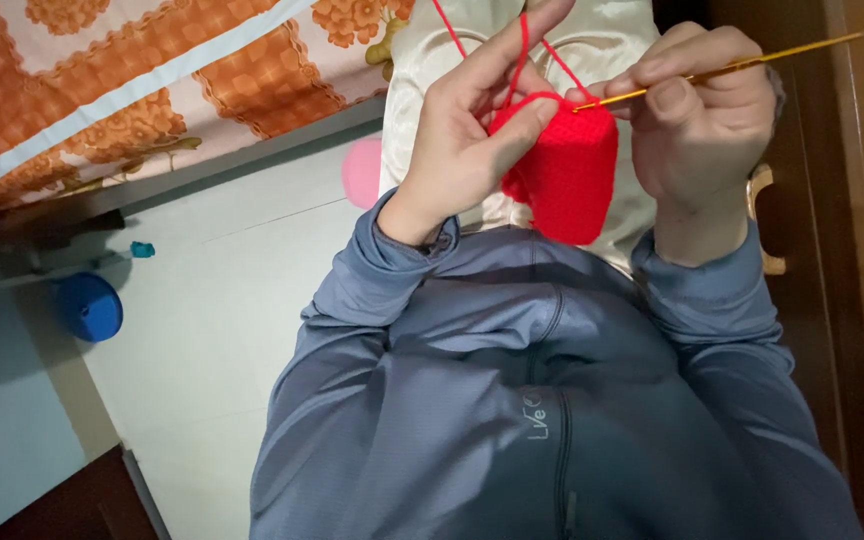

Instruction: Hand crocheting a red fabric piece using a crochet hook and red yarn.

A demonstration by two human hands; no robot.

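Her left hand (472, 130) pinches the red crochet piece (564, 175), red yarn (519, 60) over the fingers; the right hand (697, 115) grips a golden crochet hook (742, 66) at its edge.

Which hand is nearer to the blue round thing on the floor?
Left. The left hand pinches the red crochet piece on the side toward the blue round thing; the right hand, holding the hook, is farther away.

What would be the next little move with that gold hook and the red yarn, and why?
Probably catching the red yarn strand and drawing it through. The thin golden crochet hook, pinched in the right hand, has its tip at the top edge of the red crocheted piece, while the left hand holds the strand taut above.
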